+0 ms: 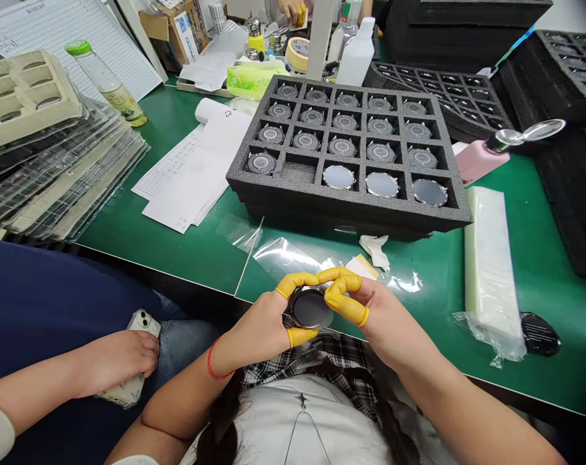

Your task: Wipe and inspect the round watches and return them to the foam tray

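Note:
Just in front of my body, my left hand [268, 316] grips a round watch case [312, 307] by its sides, its dark glass facing up. A thin clear edge shows at the lower right of the glass. At the watch's upper right rim, my right hand [358, 303] has thumb and forefinger pressed together; whatever is between them is too small to make out. Yellow finger cots cover several fingertips on both hands. Beyond stands a black foam tray [293, 194] of watch cases, most with their backs up, several with glass up, and one front-row slot bare.
Clear plastic film [293, 258] and a crumpled tissue [375, 250] lie between my hands and the tray. A white wrapped block [491, 271] and a pink pump bottle [481, 158] stand right. Stacked plastic trays [80, 174] are left. A neighbour's hand [113, 361] rests on a phone.

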{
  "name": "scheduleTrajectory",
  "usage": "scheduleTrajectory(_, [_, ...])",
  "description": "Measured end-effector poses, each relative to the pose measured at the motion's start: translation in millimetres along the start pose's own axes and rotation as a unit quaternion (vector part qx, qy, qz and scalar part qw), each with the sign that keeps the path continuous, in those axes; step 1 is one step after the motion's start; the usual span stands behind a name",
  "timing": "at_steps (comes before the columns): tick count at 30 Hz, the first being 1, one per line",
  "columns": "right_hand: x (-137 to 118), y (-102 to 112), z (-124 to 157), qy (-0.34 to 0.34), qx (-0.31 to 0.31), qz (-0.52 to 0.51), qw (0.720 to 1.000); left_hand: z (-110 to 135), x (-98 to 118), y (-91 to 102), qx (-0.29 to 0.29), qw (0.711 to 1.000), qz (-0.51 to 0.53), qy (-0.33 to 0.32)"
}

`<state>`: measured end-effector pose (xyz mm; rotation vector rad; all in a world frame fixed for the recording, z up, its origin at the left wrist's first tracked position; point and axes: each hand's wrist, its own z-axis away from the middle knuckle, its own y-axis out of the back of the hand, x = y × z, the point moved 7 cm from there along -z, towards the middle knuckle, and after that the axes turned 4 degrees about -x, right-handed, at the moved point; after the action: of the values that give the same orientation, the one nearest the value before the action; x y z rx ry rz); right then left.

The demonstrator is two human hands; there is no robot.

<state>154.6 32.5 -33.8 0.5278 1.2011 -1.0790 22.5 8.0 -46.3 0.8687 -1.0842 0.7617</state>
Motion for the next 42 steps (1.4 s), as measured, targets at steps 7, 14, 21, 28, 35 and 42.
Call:
scheduleTrajectory(7, [1.4, 0.3, 0.2, 0.007, -0.005, 0.01, 1.0, 0.9, -1.8, 0.4, 0.0, 1.0, -0.005, 0.01])
scheduleTrajectory(14, [-0.3, -0.6, -0.8, 0.006, -0.004, 0.011, 1.0, 0.3, -0.8, 0.8, -0.001, 1.0, -0.012, 0.006])
scheduleTrajectory(21, [-1.5, -1.0, -1.2, 0.005, -0.003, 0.009, 1.0, 0.9, 3.3, 2.7, 0.004, 1.0, -0.006, -0.011])
scheduleTrajectory(28, [-1.5, -2.0, -0.8, 0.005, -0.002, 0.024, 1.0, 0.7, 0.0, 1.8, -0.002, 1.0, -0.017, 0.009])
scheduleTrajectory(35, [-4.8, -1.7, 0.2, 0.013, 0.004, 0.045, 0.999, -0.4, 0.4, 1.6, -0.006, 1.0, -0.028, 0.0])
scheduleTrajectory(42, [-2.8, -1.1, -0.4, 0.019, -0.001, 0.048, 0.999, 1.9, 0.5, 1.2, -0.007, 1.0, -0.015, 0.002])
